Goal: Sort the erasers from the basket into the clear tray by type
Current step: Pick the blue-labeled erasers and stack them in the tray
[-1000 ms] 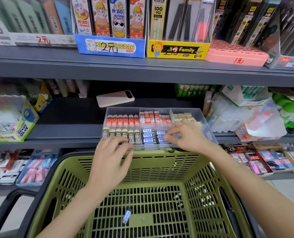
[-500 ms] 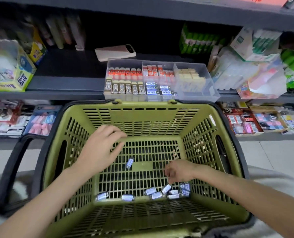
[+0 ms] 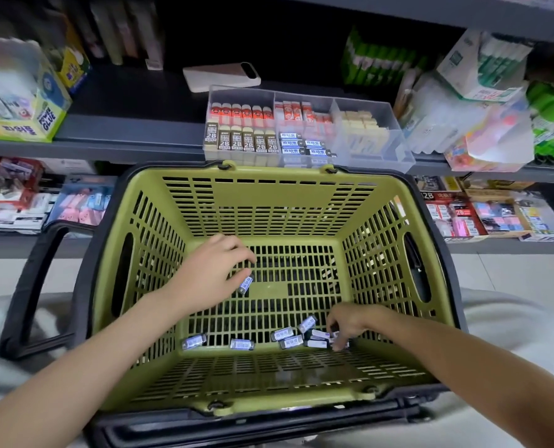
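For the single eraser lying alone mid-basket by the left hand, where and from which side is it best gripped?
Probably pinch the lone eraser across its two long sides at mid-length, coming from above. It lies flat and slanted on the basket floor with free space around it, and the left hand is right beside it.

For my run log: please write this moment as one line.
stage: picking from basket | left hand: at lone eraser, grip unclear | right hand: in eraser cluster, grip unclear | clear tray: on shelf
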Available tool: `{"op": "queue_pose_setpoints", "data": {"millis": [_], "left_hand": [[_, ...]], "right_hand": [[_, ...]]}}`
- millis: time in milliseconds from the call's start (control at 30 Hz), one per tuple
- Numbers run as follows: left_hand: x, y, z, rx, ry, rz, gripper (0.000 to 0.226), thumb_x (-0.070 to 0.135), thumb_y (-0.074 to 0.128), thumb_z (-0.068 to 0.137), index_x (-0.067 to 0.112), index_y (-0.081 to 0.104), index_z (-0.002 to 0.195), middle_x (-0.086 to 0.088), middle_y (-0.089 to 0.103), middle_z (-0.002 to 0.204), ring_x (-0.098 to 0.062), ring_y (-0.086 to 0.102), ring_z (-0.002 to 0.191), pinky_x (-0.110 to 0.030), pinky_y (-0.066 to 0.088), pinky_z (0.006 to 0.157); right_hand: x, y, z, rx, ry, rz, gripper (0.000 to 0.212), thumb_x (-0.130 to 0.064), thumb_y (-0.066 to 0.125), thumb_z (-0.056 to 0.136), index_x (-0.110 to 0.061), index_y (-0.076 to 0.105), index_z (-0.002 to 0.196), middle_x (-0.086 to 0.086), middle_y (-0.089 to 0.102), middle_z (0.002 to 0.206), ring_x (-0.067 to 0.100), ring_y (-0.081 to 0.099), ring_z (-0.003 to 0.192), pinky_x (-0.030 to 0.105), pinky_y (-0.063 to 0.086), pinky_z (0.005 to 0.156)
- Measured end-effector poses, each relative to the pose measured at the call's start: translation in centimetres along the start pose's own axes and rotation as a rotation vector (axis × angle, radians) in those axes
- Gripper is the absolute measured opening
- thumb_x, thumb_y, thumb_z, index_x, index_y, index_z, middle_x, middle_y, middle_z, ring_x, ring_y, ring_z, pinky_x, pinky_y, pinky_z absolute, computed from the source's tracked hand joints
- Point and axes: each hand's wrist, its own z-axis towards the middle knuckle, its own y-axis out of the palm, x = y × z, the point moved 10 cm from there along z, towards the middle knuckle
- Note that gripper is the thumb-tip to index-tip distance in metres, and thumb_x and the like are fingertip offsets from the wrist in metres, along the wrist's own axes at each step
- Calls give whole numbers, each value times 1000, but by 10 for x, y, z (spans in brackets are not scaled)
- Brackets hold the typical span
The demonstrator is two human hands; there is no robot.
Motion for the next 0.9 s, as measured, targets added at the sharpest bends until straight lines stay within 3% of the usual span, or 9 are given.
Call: {"op": "queue_pose_setpoints", "data": {"millis": [133, 267, 333, 467, 533, 600, 733, 800, 900], "left_hand": [[0, 13, 2, -68, -26, -19, 27, 32, 53, 94, 27, 61, 119, 8, 56, 120, -11, 44, 119, -34, 38, 103], [-2, 31, 4, -138, -141, -221, 20, 24, 57, 92, 23, 63, 112, 7, 60, 114, -7, 54, 106, -24, 43, 96], [-7, 44, 2, -194, -322, -522, 16, 20, 56, 92, 18, 62, 107, 5, 62, 107, -8, 58, 97, -24, 50, 90], [5, 89, -20, -314, -897, -1488, 31, 34, 50, 94, 11, 57, 113, -15, 62, 111, -27, 62, 98, -40, 53, 84], [20, 98, -19, -330, -970, -1790, 36, 44, 48, 93, 14, 55, 113, -19, 60, 116, -35, 60, 104, -48, 52, 83], [29, 99, -14, -294, -989, -2021, 46, 45, 52, 89, 9, 55, 118, -23, 64, 115, -39, 63, 104, -53, 54, 78], [35, 92, -9, -300, -933, -2151, 43, 30, 64, 81, -1, 60, 111, -27, 69, 98, -42, 68, 89, -53, 56, 68], [34, 94, -8, -335, -916, -2134, 38, 22, 65, 82, -3, 61, 111, -30, 66, 105, -44, 66, 96, -53, 56, 70], [23, 102, -10, -317, -951, -2065, 25, 9, 67, 77, -4, 64, 97, -24, 67, 94, -39, 67, 89, -46, 58, 66]], "right_hand": [[-5, 4, -6, -45, -12, 113, 62, -19, 71, 82, -7, 43, 136, 15, 42, 143, 26, 67, 95, 32, 52, 83], [-27, -20, -23, -22, -113, 263, 45, -23, 69, 83, -5, 55, 121, 13, 61, 122, 18, 68, 76, 28, 56, 75], [-50, -46, -39, 20, -244, 471, 40, -26, 68, 82, -6, 60, 115, 7, 65, 111, 15, 69, 75, 23, 56, 73], [-97, -86, -80, 41, -532, 1104, 29, -18, 73, 74, -10, 69, 102, 3, 70, 94, 18, 67, 81, 23, 54, 73], [-114, -99, -98, 126, -636, 1195, 27, -18, 75, 72, -17, 71, 99, 3, 72, 96, 21, 68, 86, 25, 55, 74], [-127, -110, -114, 276, -685, 1059, 32, -15, 73, 76, -22, 68, 107, 2, 71, 103, 20, 68, 94, 25, 55, 80], [-144, -117, -135, 319, -785, 758, 40, -6, 58, 90, -21, 54, 127, -11, 67, 114, 6, 63, 105, 24, 49, 94], [-136, -125, -140, 307, -791, 771, 41, -3, 50, 93, -25, 52, 128, -20, 65, 112, 5, 63, 106, 25, 53, 88], [-97, -139, -125, 411, -681, 964, 30, -3, 50, 93, -25, 59, 110, -5, 72, 92, 11, 68, 89, 24, 57, 69]]}}
